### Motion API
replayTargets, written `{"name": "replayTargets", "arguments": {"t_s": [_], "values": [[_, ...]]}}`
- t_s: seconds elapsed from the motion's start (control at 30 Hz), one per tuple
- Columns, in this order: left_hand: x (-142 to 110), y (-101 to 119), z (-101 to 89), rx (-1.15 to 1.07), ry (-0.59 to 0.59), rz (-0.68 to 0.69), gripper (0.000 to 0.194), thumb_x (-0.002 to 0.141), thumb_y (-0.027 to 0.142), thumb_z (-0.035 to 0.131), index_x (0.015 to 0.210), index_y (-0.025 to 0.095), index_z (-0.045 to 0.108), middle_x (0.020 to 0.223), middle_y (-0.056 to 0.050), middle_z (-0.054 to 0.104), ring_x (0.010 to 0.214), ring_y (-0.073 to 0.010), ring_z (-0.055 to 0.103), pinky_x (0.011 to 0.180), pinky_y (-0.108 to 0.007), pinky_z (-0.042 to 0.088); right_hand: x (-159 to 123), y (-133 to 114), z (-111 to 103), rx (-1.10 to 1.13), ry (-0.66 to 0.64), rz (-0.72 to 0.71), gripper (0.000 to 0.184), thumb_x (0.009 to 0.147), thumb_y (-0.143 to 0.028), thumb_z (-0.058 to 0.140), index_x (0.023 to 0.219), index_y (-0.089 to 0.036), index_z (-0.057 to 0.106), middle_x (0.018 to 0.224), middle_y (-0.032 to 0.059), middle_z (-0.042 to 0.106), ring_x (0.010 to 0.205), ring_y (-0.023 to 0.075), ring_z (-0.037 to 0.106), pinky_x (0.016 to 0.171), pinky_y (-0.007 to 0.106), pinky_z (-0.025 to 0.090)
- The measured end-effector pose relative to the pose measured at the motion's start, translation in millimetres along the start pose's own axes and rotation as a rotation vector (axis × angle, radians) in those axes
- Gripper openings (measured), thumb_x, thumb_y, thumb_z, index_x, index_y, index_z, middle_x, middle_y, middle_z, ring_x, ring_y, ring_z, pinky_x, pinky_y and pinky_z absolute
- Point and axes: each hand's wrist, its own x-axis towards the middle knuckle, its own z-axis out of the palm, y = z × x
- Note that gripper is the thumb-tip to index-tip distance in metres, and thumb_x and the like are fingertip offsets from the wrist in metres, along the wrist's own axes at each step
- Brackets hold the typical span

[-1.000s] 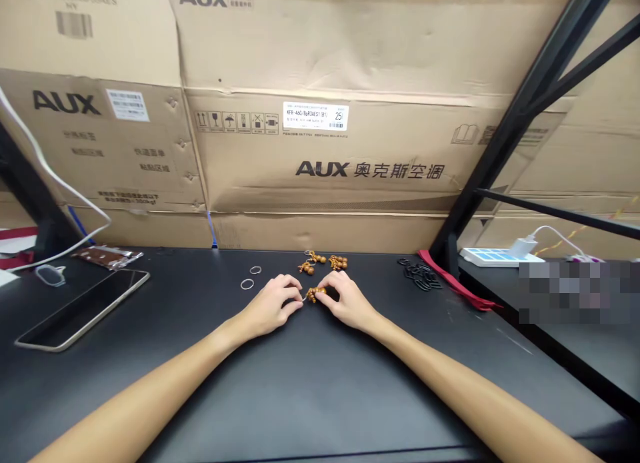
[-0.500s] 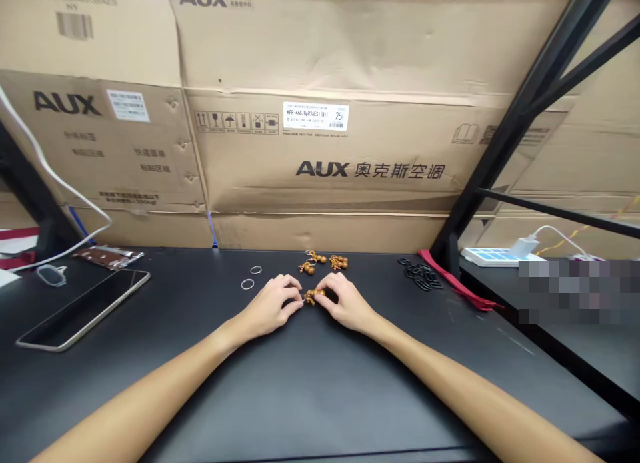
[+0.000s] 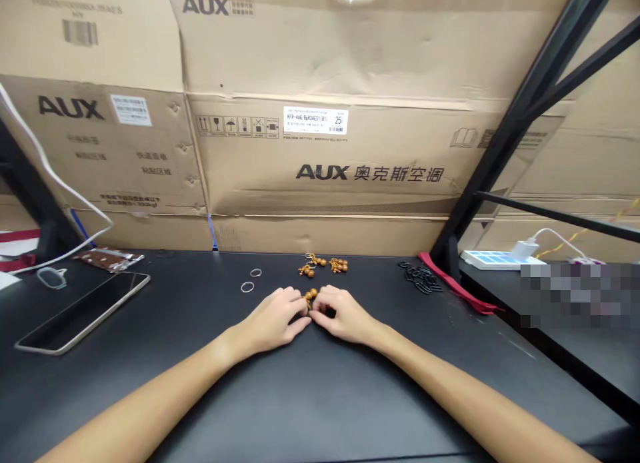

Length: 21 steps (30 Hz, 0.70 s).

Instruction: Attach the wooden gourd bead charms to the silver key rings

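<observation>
A small brown wooden gourd charm point(image 3: 312, 294) on an orange cord is between my two hands, just above or on the black tabletop. My left hand point(image 3: 280, 316) is closed, its fingertips pinching the cord side of the charm. From the other side my right hand point(image 3: 346, 314) meets it, fingers curled and thumb tip against the cord. The fingers hide the lower end of the cord and any ring there. Beyond the hands lie several similar gourd charms point(image 3: 339, 266) with cords. Left of them rest two loose metal split rings, the nearer ring point(image 3: 247, 287) close to my left hand.
A phone point(image 3: 85, 313), glasses point(image 3: 52, 277) and a brown packet point(image 3: 107, 258) lie at the left. A pile of black rings or clips point(image 3: 423, 276) sits by a red strap point(image 3: 460, 286) at the right. Cardboard point(image 3: 320, 150) stands behind; a power strip point(image 3: 495, 259) is far right.
The gourd charm has turned so its beads point up and away. My right fingers have moved from the beads to the cord, and both hands are closer together.
</observation>
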Motion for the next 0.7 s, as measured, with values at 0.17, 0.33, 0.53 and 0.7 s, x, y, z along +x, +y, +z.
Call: {"name": "replayTargets", "arguments": {"t_s": [0.17, 0.33, 0.53, 0.7], "values": [[1, -18, 6.1, 0.049, -0.007, -0.166, 0.039, 0.094, 0.042, 0.044, 0.123, 0.018, 0.055, 0.129, -0.012, 0.057, 0.122, -0.0269, 0.049, 0.102, -0.043, 0.039, 0, 12, 1, -0.142, -0.043, 0.131, 0.045, 0.091, -0.047, 0.048, 0.127, -0.020, 0.056, 0.137, 0.0126, 0.050, 0.127, 0.0283, 0.044, 0.104, 0.048, 0.035], [0, -29, 10.8, 0.060, -0.036, -0.228, 0.046, 0.095, 0.044, 0.042, 0.128, 0.015, 0.055, 0.138, -0.014, 0.051, 0.130, -0.0274, 0.044, 0.109, -0.044, 0.034, 1, 22, -1, -0.122, -0.153, 0.186, 0.062, 0.091, -0.057, 0.042, 0.139, -0.018, 0.046, 0.149, 0.0120, 0.036, 0.139, 0.0286, 0.030, 0.114, 0.048, 0.024], [-1, -26, 11.5, 0.072, -0.035, -0.224, 0.047, 0.095, 0.043, 0.042, 0.128, 0.013, 0.055, 0.138, -0.015, 0.051, 0.130, -0.0284, 0.044, 0.108, -0.045, 0.035, 0, 19, -1, -0.132, -0.170, 0.203, 0.065, 0.091, -0.060, 0.038, 0.141, -0.018, 0.043, 0.150, 0.0111, 0.033, 0.140, 0.0278, 0.027, 0.115, 0.048, 0.023], [0, -27, 11.0, 0.080, -0.032, -0.217, 0.046, 0.095, 0.044, 0.042, 0.127, 0.013, 0.056, 0.138, -0.015, 0.051, 0.129, -0.0283, 0.045, 0.108, -0.045, 0.035, 0, 21, 0, -0.121, -0.158, 0.193, 0.065, 0.091, -0.059, 0.039, 0.140, -0.017, 0.043, 0.150, 0.0123, 0.034, 0.140, 0.0282, 0.027, 0.115, 0.048, 0.023]]}}
